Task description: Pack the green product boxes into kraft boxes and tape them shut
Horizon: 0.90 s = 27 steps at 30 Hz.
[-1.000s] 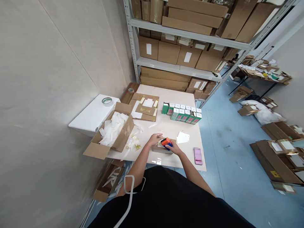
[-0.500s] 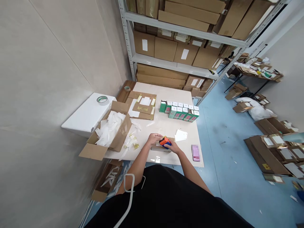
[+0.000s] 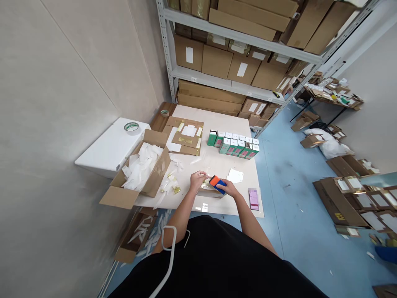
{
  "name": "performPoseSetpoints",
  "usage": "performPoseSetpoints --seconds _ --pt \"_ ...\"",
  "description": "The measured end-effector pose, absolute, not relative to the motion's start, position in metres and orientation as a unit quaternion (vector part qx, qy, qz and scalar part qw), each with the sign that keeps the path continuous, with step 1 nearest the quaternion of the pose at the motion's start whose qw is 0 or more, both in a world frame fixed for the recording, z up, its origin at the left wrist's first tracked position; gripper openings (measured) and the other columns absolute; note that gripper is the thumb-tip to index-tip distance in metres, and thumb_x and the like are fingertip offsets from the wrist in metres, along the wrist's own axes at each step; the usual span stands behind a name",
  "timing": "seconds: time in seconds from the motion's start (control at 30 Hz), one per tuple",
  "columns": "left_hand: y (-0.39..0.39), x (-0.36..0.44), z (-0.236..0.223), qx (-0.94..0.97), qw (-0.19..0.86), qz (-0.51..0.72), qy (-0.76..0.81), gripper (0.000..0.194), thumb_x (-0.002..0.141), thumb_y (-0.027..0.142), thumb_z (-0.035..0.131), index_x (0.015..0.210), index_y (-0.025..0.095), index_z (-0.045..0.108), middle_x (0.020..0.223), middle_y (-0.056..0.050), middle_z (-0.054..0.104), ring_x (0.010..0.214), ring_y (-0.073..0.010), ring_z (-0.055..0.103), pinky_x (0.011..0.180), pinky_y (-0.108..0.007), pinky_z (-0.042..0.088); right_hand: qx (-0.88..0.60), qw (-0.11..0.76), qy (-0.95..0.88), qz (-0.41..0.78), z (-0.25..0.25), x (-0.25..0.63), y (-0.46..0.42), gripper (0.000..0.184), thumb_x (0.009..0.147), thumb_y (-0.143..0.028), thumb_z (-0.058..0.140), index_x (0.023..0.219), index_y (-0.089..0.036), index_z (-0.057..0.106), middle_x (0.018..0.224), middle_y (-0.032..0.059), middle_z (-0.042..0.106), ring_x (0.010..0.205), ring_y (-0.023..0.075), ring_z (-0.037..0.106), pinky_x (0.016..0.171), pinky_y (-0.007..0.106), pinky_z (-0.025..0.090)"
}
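My right hand (image 3: 228, 188) grips an orange and blue tape dispenser (image 3: 217, 182) and holds it on top of a small brown cardboard box (image 3: 208, 192) near the table's front edge. My left hand (image 3: 197, 180) rests on the left end of that box, fingers curled over it. A pink phone (image 3: 253, 199) lies on the table just right of my right forearm. A white card (image 3: 235, 176) lies behind the dispenser.
An open carton of white plastic bags (image 3: 141, 167) sits at the table's left. Flattened cardboard (image 3: 185, 136) and rows of green and white small boxes (image 3: 235, 145) lie further back. Shelving with brown cartons (image 3: 229, 62) stands behind. Loose cartons litter the blue floor (image 3: 350, 194) at right.
The tape dispenser has shifted slightly right along the small box. My left hand stays on the box's left end. The view has drifted a little.
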<state>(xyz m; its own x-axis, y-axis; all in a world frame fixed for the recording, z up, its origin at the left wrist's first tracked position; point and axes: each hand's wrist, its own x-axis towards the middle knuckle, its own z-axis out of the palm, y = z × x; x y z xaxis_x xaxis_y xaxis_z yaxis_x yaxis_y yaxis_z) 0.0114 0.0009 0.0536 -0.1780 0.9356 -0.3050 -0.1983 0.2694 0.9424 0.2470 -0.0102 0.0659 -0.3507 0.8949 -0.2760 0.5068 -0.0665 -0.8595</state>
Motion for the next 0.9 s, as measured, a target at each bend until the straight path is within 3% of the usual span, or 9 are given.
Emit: performPoseSetpoints --seconds 0.4,0.67,0.9 --pt "-0.002 0.013 0.051 0.297 0.523 0.521 0.606 0.027 0.061 0.033 0.081 0.083 0.019 0.071 0.073 -0.005 0.078 0.076 -0.0222 0.076 0.072 -0.03 0.056 -0.565 0.123 -0.67 0.466 0.083 0.25 0.005 0.06 0.077 -0.079 0.067 0.083 -0.02 0.069 0.075 0.0005 0.066 0.073 0.0196 0.059 0.063 0.027 0.042" --pt "-0.002 0.008 0.049 0.316 0.509 0.513 0.615 0.025 0.064 0.035 0.08 0.082 0.019 0.071 0.073 -0.005 0.077 0.075 -0.022 0.075 0.068 -0.029 0.055 -0.565 0.117 -0.666 0.473 0.089 0.247 0.007 0.058 0.077 -0.078 0.07 0.08 -0.02 0.068 0.073 0.0003 0.066 0.07 0.0186 0.059 0.059 0.026 0.04" --pt "0.011 -0.036 0.047 0.305 0.467 0.547 0.625 0.027 0.061 0.035 0.082 0.081 0.019 0.072 0.076 -0.006 0.076 0.08 -0.0227 0.074 0.075 -0.031 0.056 -0.597 0.1 -0.65 0.459 0.085 0.273 -0.002 0.056 0.076 -0.076 0.072 0.085 -0.021 0.074 0.077 0.002 0.072 0.071 0.0196 0.064 0.061 0.027 0.042"
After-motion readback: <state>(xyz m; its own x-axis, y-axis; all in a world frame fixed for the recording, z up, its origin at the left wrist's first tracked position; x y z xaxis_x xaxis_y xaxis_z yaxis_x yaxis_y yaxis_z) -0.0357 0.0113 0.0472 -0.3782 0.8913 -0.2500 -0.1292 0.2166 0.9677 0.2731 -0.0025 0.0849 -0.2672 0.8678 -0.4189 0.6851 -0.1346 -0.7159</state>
